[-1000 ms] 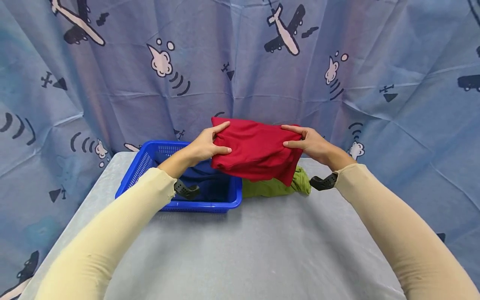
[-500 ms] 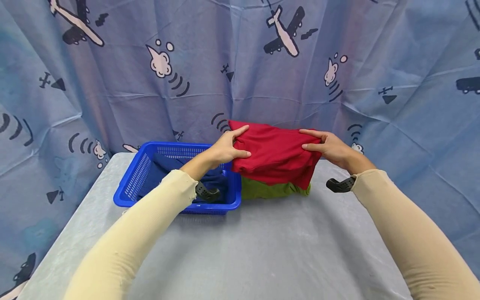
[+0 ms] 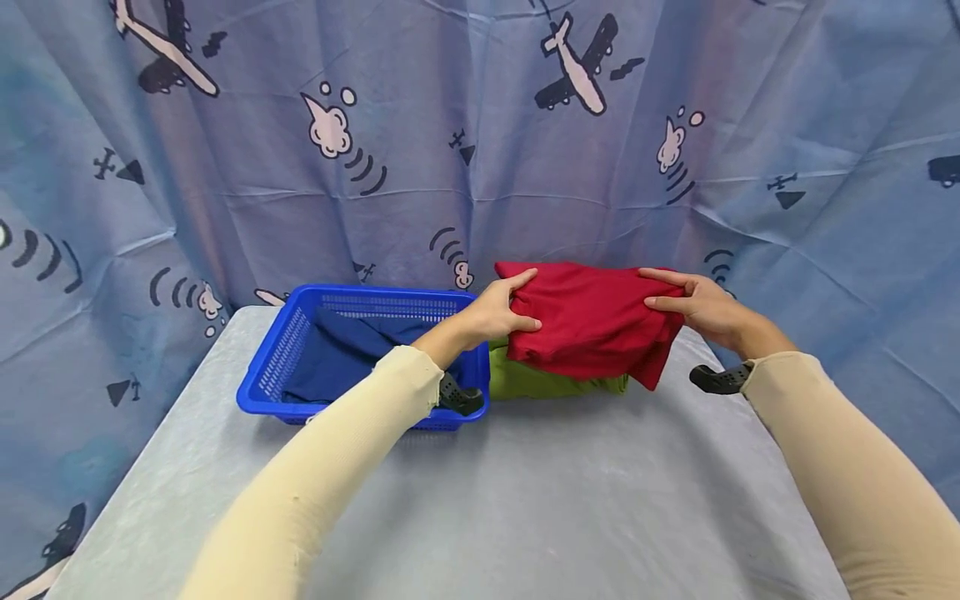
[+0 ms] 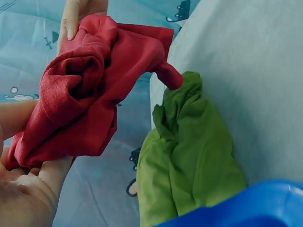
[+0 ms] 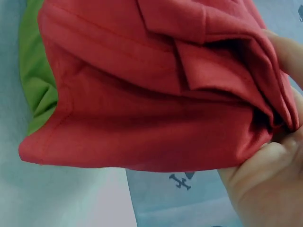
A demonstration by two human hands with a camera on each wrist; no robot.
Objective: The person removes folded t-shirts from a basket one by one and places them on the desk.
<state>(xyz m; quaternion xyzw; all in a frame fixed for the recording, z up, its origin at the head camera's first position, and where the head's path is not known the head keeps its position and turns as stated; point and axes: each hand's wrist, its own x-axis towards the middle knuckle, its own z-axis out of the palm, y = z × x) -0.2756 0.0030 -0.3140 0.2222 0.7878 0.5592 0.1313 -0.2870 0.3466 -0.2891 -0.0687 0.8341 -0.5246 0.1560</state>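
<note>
A folded red garment [image 3: 588, 321] is held in the air between both hands, over a green cloth [image 3: 551, 381] on the table. My left hand [image 3: 498, 312] grips its left end, thumb and fingers around the bunched fabric, as the left wrist view shows with the rolled red folds [image 4: 75, 94]. My right hand [image 3: 701, 304] pinches the right end; in the right wrist view a stitched flap of the red garment [image 5: 142, 123] hangs down from the grip. The green cloth lies crumpled, partly covered by the red one in the head view.
A blue plastic basket [image 3: 255, 375] with dark blue cloth [image 3: 337, 350] inside stands left of the green cloth, partly behind the left forearm. The grey-covered table [image 3: 510, 500] extends toward the front. A blue curtain with airplane prints [image 3: 420, 125] hangs behind.
Both hands have carried the red garment to the right and slightly down, from beside the basket to over the green cloth. More of the basket now shows.
</note>
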